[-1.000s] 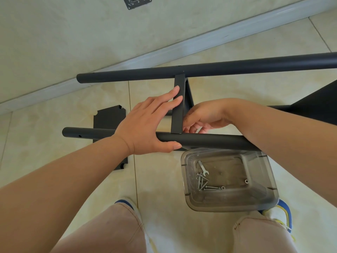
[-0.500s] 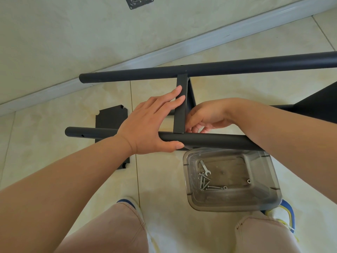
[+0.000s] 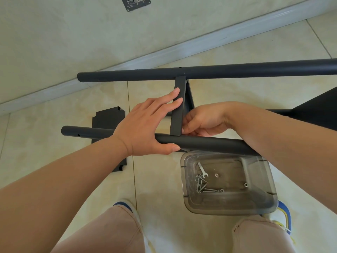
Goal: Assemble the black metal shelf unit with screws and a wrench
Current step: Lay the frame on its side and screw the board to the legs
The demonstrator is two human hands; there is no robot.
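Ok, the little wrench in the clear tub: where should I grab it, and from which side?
Pinch the wrench by its bare upper handle, coming straight down through the tub's open top. Its lower jaw end lies near the screws, so that end is probably awkward.
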